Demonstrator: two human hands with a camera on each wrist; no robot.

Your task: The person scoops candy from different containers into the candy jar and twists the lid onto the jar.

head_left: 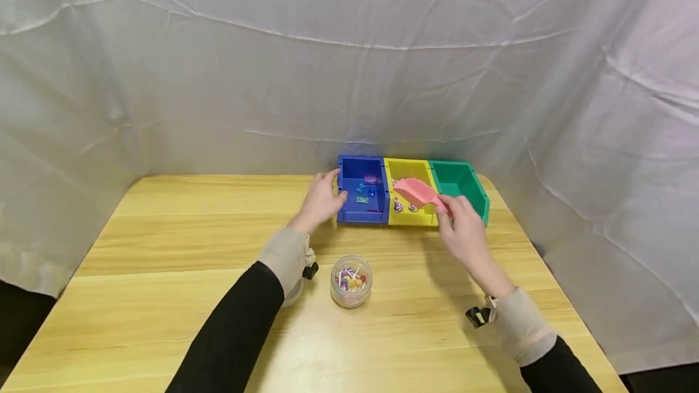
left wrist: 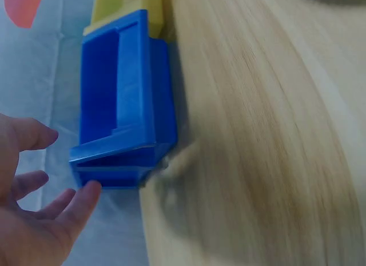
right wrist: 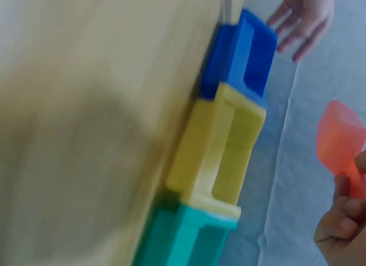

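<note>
Three bins stand in a row touching one another near the far edge of the table (head_left: 164, 241), toward its far right corner: a blue bin (head_left: 363, 190), a yellow bin (head_left: 411, 194) in the middle and a green bin (head_left: 460, 187) on the right.

The right hand (head_left: 464, 229) pinches the handle of a pink scoop (head_left: 415, 191), fingers curled round it, and holds the scoop's bowl above the yellow bin. Whether anything lies in the scoop cannot be told from these views.

The left hand (head_left: 319, 202) is spread, fingers relaxed, and touches the outer left wall of the blue bin; the left wrist view shows a fingertip against the bin's corner, gripping nothing.

A clear jar (head_left: 351, 281) of small coloured pieces stands nearer the front edge, between the two forearms, well apart from the bins.

As a judgement, the work looks partly done: a few small pieces already lie in the blue bin and a few in the yellow one, the green bin shows nothing inside from here, and the jar holds plenty more.
</note>
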